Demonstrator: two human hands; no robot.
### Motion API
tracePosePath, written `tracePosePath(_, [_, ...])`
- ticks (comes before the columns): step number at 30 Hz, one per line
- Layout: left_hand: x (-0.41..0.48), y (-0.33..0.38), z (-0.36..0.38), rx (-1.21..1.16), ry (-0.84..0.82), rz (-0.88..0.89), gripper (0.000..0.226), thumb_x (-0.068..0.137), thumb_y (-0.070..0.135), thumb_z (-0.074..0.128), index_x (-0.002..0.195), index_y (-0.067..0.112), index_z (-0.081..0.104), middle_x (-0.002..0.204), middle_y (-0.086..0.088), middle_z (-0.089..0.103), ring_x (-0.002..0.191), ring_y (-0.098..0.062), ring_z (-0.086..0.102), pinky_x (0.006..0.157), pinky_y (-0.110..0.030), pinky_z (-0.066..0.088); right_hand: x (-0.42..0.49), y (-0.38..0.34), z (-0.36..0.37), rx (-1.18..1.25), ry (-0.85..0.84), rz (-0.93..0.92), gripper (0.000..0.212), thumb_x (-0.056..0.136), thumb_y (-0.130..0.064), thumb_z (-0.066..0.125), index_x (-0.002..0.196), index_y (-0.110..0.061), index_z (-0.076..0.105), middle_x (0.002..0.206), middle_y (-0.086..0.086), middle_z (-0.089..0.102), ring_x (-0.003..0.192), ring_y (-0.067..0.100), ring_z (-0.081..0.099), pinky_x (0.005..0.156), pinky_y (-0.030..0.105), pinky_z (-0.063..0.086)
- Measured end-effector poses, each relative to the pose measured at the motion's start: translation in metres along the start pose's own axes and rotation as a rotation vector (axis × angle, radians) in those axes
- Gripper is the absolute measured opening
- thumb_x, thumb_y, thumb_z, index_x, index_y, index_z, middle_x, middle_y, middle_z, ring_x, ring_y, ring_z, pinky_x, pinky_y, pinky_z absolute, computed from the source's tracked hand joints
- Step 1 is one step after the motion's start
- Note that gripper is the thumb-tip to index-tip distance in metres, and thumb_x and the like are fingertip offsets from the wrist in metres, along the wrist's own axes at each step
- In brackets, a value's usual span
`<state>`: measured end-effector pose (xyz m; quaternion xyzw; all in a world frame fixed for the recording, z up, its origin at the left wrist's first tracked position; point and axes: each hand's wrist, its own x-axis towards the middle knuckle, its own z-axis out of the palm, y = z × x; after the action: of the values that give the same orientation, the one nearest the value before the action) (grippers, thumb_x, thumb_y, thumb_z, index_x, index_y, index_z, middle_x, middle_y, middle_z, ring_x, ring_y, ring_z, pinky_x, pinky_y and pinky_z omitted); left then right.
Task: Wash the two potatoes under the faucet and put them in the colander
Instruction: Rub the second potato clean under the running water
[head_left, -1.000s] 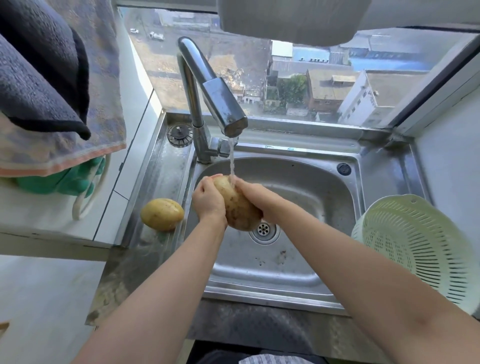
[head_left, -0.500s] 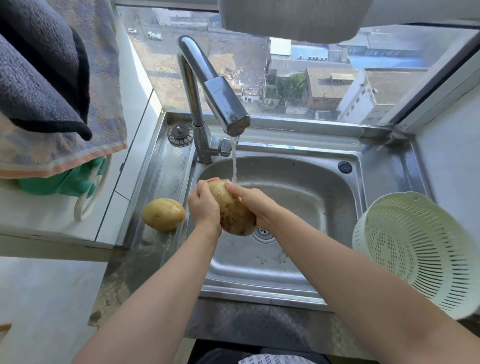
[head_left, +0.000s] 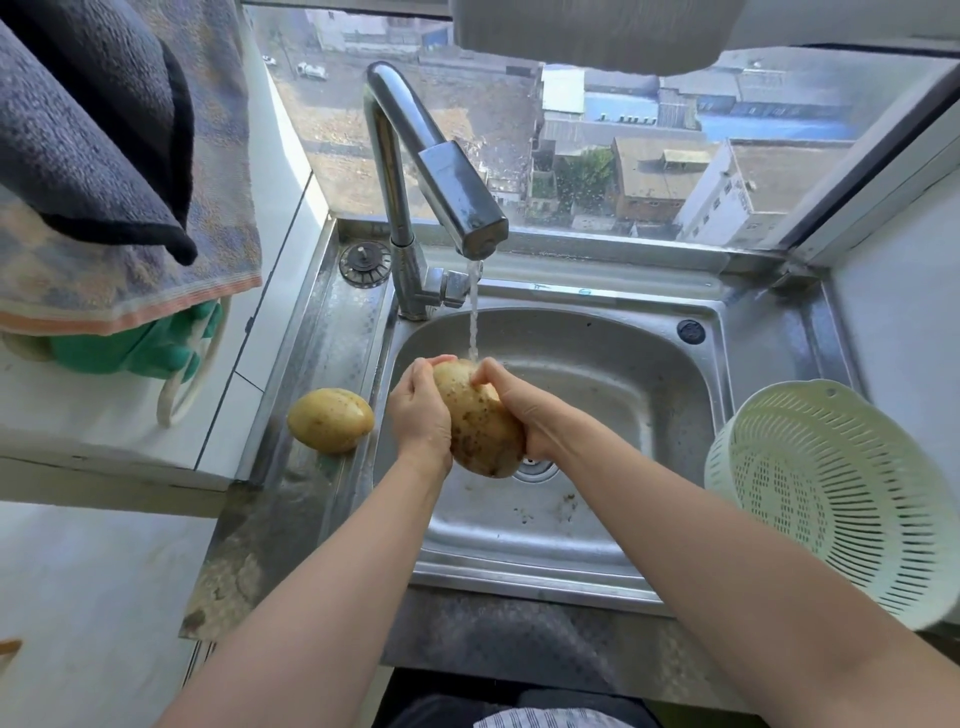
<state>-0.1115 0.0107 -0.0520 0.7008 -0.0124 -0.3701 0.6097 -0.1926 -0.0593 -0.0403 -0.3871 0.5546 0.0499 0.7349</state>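
— How is the speckled brown potato (head_left: 480, 421) held?
— It is clasped between the left hand (head_left: 421, 410) and right hand (head_left: 524, 410), under the chrome faucet (head_left: 436, 171) stream, over the steel sink (head_left: 597, 519).

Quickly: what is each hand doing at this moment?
Left hand: closed on the speckled brown potato under the water.
Right hand: closed on the same potato.
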Motion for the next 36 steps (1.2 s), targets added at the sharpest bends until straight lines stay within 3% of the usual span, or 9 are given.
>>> tracePosePath(2, [-0.0017,0.0005,0.0006,-0.023,0.000,-0.006,0.036,0.098,0.027,0.041,0.078,0.026,0.072,0.089,-0.006,0.070,0.081,-0.023,0.066,0.070,-0.038,0.059,-0.0009,-0.0006,0.0032,-0.015,0.023,-0.014,0.058,0.077,-0.051,0.054,0.118,-0.010,0.059,0.110,0.018,0.068,0.090,0.031,0.065,0.073,0.037,0.055])
tracePosePath(6, [0.0005,0.0015,-0.0028,0.010,-0.014,0.005,0.039,0.099,0.030,0.040,0.077,0.027,0.072,0.096,-0.010,0.070,0.085,-0.026,0.066,0.070,-0.038,0.060,-0.0007,0.0049,0.0035,0.028,-0.036,-0.012,0.052,0.076,-0.046,0.054,0.114,-0.010,0.060,0.108,0.018,0.069,0.098,0.033,0.065,0.092,0.043,0.054])
tracePosePath(11, [-0.0004,0.0035,-0.0001,0.019,-0.008,0.003,0.039,0.098,0.027,0.042,0.075,0.028,0.073,0.088,-0.003,0.070,0.081,-0.022,0.065,0.073,-0.040,0.060,-0.0022,0.0030,0.0030,0.031,-0.004,-0.012,0.043,0.078,-0.046,0.053,0.102,-0.012,0.061,0.103,0.017,0.069,0.100,0.034,0.064,0.098,0.047,0.051])
tracePosePath(17, [0.0014,0.0001,0.0015,0.018,-0.048,-0.008,0.038,0.099,0.029,0.041,0.082,0.021,0.074,0.087,-0.008,0.069,0.082,-0.026,0.065,0.077,-0.047,0.060,-0.0053,0.0018,-0.0002,0.076,-0.036,0.007,0.036,0.081,-0.042,0.052,0.098,-0.011,0.059,0.094,0.016,0.067,0.082,0.029,0.063,0.072,0.035,0.053])
tracePosePath(19, [0.0021,-0.0014,0.0021,0.020,-0.054,-0.012,0.039,0.100,0.029,0.040,0.082,0.021,0.073,0.088,-0.009,0.069,0.083,-0.026,0.065,0.078,-0.048,0.060,-0.0063,0.0017,-0.0010,0.081,-0.022,0.013,0.035,0.083,-0.042,0.050,0.094,-0.011,0.059,0.089,0.015,0.067,0.079,0.028,0.062,0.069,0.035,0.053])
tracePosePath(23, [0.0030,0.0005,0.0027,0.041,-0.060,-0.020,0.039,0.099,0.030,0.040,0.080,0.024,0.074,0.087,-0.005,0.069,0.083,-0.024,0.065,0.077,-0.049,0.061,-0.0037,0.0025,-0.0011,0.090,-0.032,0.010,0.041,0.081,-0.040,0.052,0.109,-0.011,0.058,0.098,0.016,0.066,0.086,0.029,0.062,0.073,0.036,0.053])
tracePosePath(27, [0.0020,0.0024,0.0036,0.052,-0.064,-0.010,0.038,0.100,0.030,0.039,0.085,0.022,0.073,0.088,-0.004,0.068,0.081,-0.022,0.064,0.077,-0.048,0.060,-0.0031,0.0006,-0.0014,0.092,-0.020,0.017,0.038,0.080,-0.042,0.052,0.103,-0.012,0.058,0.095,0.015,0.066,0.084,0.029,0.063,0.074,0.038,0.053])
tracePosePath(32, [0.0020,0.0041,0.0025,0.049,-0.055,0.003,0.040,0.098,0.031,0.040,0.076,0.029,0.073,0.090,-0.006,0.069,0.084,-0.024,0.064,0.077,-0.046,0.059,-0.0027,-0.0013,-0.0014,0.083,-0.015,0.018,0.038,0.080,-0.042,0.052,0.102,-0.011,0.059,0.094,0.015,0.067,0.084,0.029,0.063,0.077,0.039,0.053])
tracePosePath(36, [0.0027,0.0050,0.0002,0.024,-0.047,-0.012,0.038,0.099,0.030,0.040,0.081,0.025,0.073,0.088,-0.005,0.069,0.080,-0.022,0.064,0.073,-0.040,0.059,-0.0015,-0.0024,0.0003,0.048,-0.027,0.012,0.043,0.078,-0.042,0.054,0.108,-0.011,0.060,0.099,0.016,0.068,0.091,0.031,0.064,0.089,0.043,0.053])
